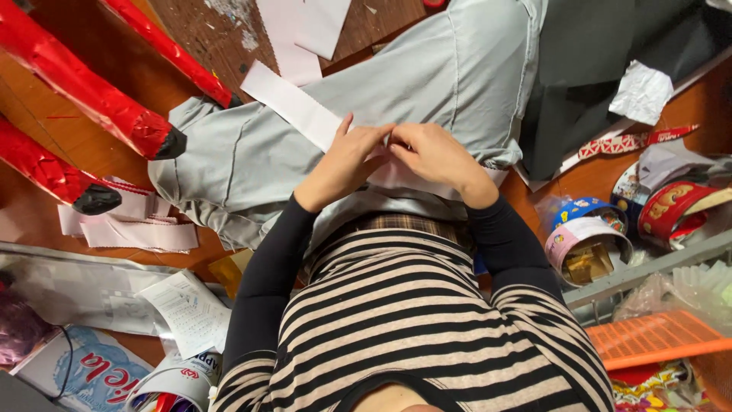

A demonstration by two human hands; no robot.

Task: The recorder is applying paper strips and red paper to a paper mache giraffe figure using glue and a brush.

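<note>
A long white paper strip [293, 103] is lying across the grey-trousered lap [427, 84], its long axis running from ten o'clock down to four o'clock. At its four o'clock end, both hands are pinching it: the left hand [343, 164] and right hand [435, 156] are meeting fingertip to fingertip, fingers curled nearly closed. Red foil-wrapped sticks [84, 84] are lying at nine o'clock.

Wooden floor [69, 137]: red foil rods [84, 88] far left, pale paper strips [130, 229] left, round tins [591, 244] right.
</note>
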